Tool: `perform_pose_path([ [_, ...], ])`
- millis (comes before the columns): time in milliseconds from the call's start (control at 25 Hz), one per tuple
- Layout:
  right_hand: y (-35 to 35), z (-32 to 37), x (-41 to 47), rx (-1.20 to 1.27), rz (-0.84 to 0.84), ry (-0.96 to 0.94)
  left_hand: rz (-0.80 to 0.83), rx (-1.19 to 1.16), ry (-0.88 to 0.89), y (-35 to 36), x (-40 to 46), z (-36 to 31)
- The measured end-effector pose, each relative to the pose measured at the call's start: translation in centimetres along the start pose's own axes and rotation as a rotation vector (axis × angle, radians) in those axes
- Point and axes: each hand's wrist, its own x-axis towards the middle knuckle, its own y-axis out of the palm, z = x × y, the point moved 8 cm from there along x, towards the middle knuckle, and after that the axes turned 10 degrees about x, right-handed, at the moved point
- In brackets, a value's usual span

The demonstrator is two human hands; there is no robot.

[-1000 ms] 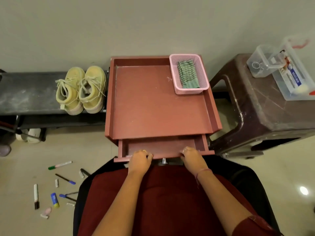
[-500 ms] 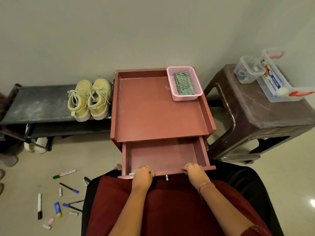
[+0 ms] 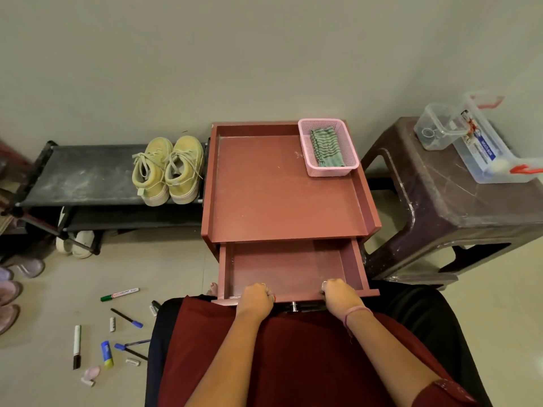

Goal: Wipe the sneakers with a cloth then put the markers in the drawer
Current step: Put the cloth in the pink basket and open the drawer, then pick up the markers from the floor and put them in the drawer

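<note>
The reddish drawer (image 3: 288, 267) of the small cabinet (image 3: 279, 186) stands pulled out and empty. My left hand (image 3: 256, 298) and my right hand (image 3: 338, 293) both grip its front edge. A pair of pale yellow sneakers (image 3: 167, 170) sits on the black shoe rack (image 3: 82, 174) to the left. A green striped cloth (image 3: 326, 146) lies folded in a pink basket (image 3: 330, 168) on the cabinet top. Several markers lie scattered on the floor at lower left, among them a green-capped marker (image 3: 119, 294) and a black-tipped white marker (image 3: 77, 346).
A dark brown plastic stool (image 3: 446, 207) stands to the right, carrying clear plastic containers (image 3: 482, 142). Shoes (image 3: 73, 245) rest under the rack, and slippers (image 3: 11, 289) at the far left. A glue stick (image 3: 106, 353) and caps lie among the markers.
Both hands have pulled the drawer out toward me, from nearly closed to wide open. My head has moved back, so the view takes in more wall.
</note>
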Motion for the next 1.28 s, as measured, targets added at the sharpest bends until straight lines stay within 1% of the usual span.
perform_pose_path([
  [120, -0.6, 0.9, 0.1, -0.042, 0.022, -0.007, 0.031, -0.028, 0.031, -1.0, -0.8, -0.5],
  [200, -0.7, 1.7, 0.4, -0.078, 0.078, -0.006, -0.001, -0.096, 0.069, -2.8, -1.7, -1.0],
  [280, -0.9, 2.6, 0.6, -0.120, 0.135, -0.006, -0.088, -0.185, 0.094, -6.1, -2.6, -0.7],
  [360, -1.8, 4.2, 1.0, -0.139, 0.161, -0.024, -0.223, -0.289, 0.084, -10.5, -3.6, 1.0],
  [480, -4.7, 9.3, 2.7, -0.081, 0.107, -0.113, -0.456, -0.467, 0.000, -17.0, -4.9, 6.8],
  [560, -6.5, 14.5, 3.9, 0.010, 0.066, -0.202, -0.532, -0.542, -0.073, -19.3, -5.8, 11.9],
  [640, -7.5, 20.8, 4.7, 0.071, 0.061, -0.321, -0.562, -0.588, -0.156, -19.9, -6.5, 17.3],
  [720, -7.4, 27.7, 5.0, 0.111, 0.072, -0.439, -0.573, -0.623, -0.268, -19.4, -7.2, 23.4],
  [760, -7.3, 30.0, 4.9, 0.137, 0.088, -0.474, -0.571, -0.626, -0.309, -18.8, -7.2, 25.6],
  [840, -4.8, 37.0, 6.2, 0.131, 0.145, -0.548, -0.599, -0.684, -0.423, -17.1, -7.9, 32.7],
  [920, -3.6, 39.0, 6.7, 0.167, 0.191, -0.545, -0.563, -0.692, -0.458, -15.1, -7.9, 34.9],
  [1040, 0.8, 44.2, 9.6, 0.184, 0.295, -0.523, -0.515, -0.713, -0.625, -10.4, -7.2, 41.5],
  [1120, 3.0, 47.1, 11.7, 0.222, 0.274, -0.499, -0.450, -0.719, -0.743, -6.8, -6.1, 45.0],
  [1160, 4.0, 48.1, 13.0, 0.243, 0.237, -0.484, -0.401, -0.678, -0.775, -5.6, -5.2, 46.1],
  [1280, 7.2, 49.9, 17.2, 0.264, 0.167, -0.451, -0.251, -0.459, -0.766, -3.3, -0.9, 48.6],
])
